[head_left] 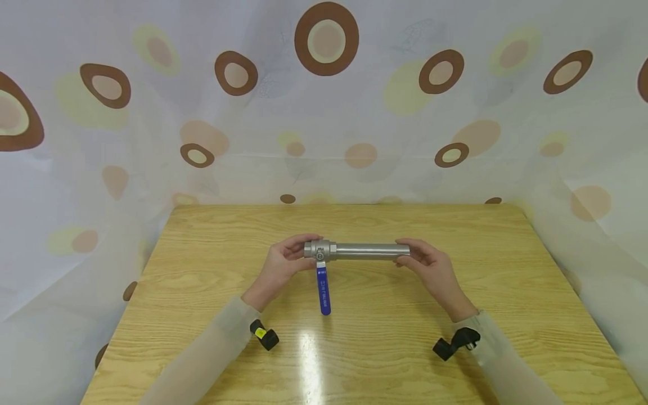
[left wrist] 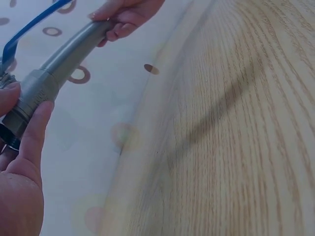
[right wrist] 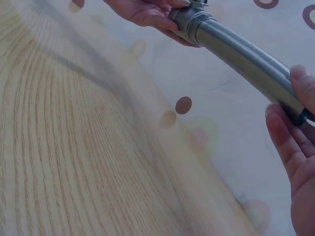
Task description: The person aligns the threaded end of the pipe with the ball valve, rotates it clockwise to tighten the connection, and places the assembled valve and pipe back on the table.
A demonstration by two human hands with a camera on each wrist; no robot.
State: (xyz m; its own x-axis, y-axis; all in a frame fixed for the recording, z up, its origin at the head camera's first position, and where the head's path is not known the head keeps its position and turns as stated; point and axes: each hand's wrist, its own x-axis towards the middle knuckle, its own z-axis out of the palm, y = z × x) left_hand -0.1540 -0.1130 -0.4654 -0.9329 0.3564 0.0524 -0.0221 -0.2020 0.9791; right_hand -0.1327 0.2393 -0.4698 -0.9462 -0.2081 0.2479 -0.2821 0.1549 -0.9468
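A metal ball valve (head_left: pixel 320 251) with a blue lever handle (head_left: pixel 324 289) is joined to a straight steel pipe (head_left: pixel 367 251) on its right. My left hand (head_left: pixel 283 264) grips the valve body at its outer end, thumb on the near side. At the pipe's far right end, my right hand (head_left: pixel 430 270) pinches it between thumb and fingers. The handle points down toward me in the head view. In the left wrist view the pipe (left wrist: pixel 74 51) is held up off the wood, and its shadow falls on the table. The right wrist view shows the pipe's open end (right wrist: pixel 304 117) by my fingers.
The wooden table (head_left: pixel 379 349) reaches back to a white sheet (head_left: pixel 324 112) with brown and yellow spots, which also hangs along both sides. A black wrist camera (head_left: pixel 264 336) sits on the left sleeve, another black camera (head_left: pixel 455 343) on the right.
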